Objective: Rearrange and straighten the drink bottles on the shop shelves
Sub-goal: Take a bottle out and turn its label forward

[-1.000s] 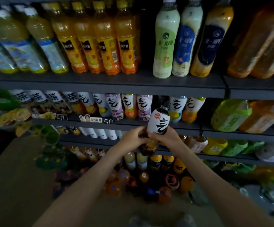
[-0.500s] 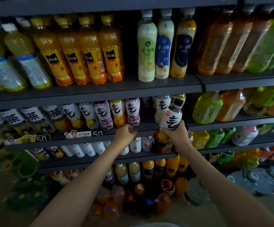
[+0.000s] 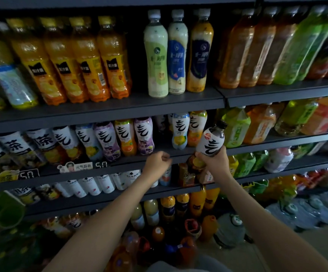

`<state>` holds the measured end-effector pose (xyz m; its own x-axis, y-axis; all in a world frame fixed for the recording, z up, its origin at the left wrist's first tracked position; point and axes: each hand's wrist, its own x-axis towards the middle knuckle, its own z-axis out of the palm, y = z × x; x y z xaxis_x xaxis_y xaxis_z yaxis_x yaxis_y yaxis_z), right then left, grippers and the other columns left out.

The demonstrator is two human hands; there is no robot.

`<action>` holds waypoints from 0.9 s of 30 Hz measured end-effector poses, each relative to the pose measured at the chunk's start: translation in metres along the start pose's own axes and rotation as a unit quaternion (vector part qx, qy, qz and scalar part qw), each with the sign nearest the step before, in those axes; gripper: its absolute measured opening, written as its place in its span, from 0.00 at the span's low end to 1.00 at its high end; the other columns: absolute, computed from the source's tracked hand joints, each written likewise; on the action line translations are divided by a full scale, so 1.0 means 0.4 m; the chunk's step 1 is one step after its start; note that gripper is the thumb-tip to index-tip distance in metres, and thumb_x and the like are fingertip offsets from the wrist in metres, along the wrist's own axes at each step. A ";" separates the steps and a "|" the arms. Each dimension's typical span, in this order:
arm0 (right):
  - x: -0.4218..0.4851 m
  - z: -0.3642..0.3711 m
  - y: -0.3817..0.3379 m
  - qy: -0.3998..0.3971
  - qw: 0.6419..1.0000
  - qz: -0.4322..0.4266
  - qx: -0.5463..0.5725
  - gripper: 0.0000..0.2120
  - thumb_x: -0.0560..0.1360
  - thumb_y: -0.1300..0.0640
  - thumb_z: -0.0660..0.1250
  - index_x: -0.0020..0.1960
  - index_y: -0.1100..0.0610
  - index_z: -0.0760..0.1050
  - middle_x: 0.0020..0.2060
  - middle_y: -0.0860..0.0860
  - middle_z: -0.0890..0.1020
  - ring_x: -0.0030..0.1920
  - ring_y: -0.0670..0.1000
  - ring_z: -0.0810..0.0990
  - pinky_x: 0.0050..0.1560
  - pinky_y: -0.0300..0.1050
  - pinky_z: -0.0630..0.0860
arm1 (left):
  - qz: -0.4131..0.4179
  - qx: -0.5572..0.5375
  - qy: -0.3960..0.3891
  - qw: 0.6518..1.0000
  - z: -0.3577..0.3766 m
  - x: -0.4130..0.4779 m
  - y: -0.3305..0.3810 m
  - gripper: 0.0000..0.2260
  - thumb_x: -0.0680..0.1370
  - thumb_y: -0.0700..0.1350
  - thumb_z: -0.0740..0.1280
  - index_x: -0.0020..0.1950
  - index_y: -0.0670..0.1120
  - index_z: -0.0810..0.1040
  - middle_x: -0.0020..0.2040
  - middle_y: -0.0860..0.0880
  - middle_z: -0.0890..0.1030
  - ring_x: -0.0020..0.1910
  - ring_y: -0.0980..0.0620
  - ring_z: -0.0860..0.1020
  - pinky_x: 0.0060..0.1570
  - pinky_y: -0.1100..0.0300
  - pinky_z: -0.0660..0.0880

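My right hand (image 3: 215,162) grips a small bottle (image 3: 211,141) with a white label, black brush mark and black cap, tilted to the right in front of the second shelf (image 3: 178,154). My left hand (image 3: 157,162) is a loose fist at that shelf's front edge, holding nothing. Behind it a row of similar white-label bottles (image 3: 127,137) stands, with a dark gap (image 3: 162,134) between the purple one and the blue-and-yellow one (image 3: 179,131).
The top shelf (image 3: 120,107) carries orange juice bottles (image 3: 84,61) and three tall milky bottles (image 3: 176,54). Green and orange tea bottles (image 3: 237,126) fill the right side. Lower shelves and the floor hold more bottles and large water jugs (image 3: 229,230).
My left hand has let go of the bottle and moved left to the shelf edge. My right hand has carried the bottle up and to the right. The view has tilted upward.
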<state>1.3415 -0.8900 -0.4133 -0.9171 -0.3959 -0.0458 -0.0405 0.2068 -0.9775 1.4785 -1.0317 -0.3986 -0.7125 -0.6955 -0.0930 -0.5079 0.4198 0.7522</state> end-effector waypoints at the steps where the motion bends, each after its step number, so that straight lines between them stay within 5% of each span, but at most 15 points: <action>1: 0.009 -0.019 0.001 0.001 1.000 -0.002 0.002 0.29 0.66 0.55 0.78 0.59 0.52 0.64 0.53 0.49 0.77 0.53 0.51 0.77 0.49 0.48 0.78 | -0.001 0.008 0.013 1.000 0.015 0.002 0.017 0.11 0.78 0.46 0.65 0.58 0.44 0.78 0.54 0.48 0.81 0.52 0.51 0.79 0.46 0.63 0.72; 7: 0.060 -0.116 0.022 -0.019 1.000 -0.012 -0.007 0.34 0.67 0.58 0.77 0.67 0.55 0.63 0.54 0.49 0.76 0.52 0.47 0.75 0.37 0.31 0.72 | -0.050 0.015 0.085 0.995 0.112 0.013 0.103 0.10 0.78 0.49 0.64 0.54 0.45 0.79 0.49 0.49 0.81 0.45 0.52 0.77 0.40 0.61 0.70; 13: 0.123 -0.231 0.038 -0.068 0.996 -0.032 -0.046 0.33 0.67 0.58 0.77 0.65 0.56 0.63 0.54 0.49 0.76 0.53 0.48 0.75 0.44 0.39 0.75 | -0.056 -0.043 0.078 0.994 0.224 0.052 0.230 0.13 0.78 0.48 0.63 0.60 0.46 0.77 0.54 0.50 0.80 0.50 0.53 0.76 0.44 0.61 0.70; 19: 0.216 -0.306 0.037 -0.125 0.989 -0.053 -0.065 0.38 0.67 0.59 0.77 0.70 0.55 0.60 0.53 0.46 0.75 0.52 0.46 0.74 0.47 0.39 0.74 | -0.079 -0.094 0.177 0.977 0.298 0.088 0.304 0.09 0.77 0.45 0.65 0.56 0.45 0.74 0.49 0.48 0.80 0.46 0.48 0.78 0.39 0.58 0.73; 27: 0.284 -0.269 0.040 -0.175 0.978 -0.080 -0.076 0.30 0.66 0.58 0.77 0.62 0.55 0.65 0.48 0.45 0.75 0.47 0.44 0.74 0.32 0.27 0.71 | -0.084 -0.096 0.152 0.980 0.352 0.138 0.315 0.22 0.78 0.48 0.65 0.69 0.42 0.68 0.61 0.46 0.76 0.61 0.47 0.75 0.51 0.62 0.69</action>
<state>1.1940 -0.8356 -0.4122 -0.7029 -0.7112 0.0114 -0.2552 0.2373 -0.9373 1.3068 -0.9350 -0.4009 -0.4345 -0.8993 -0.0502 -0.4857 0.1870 0.8539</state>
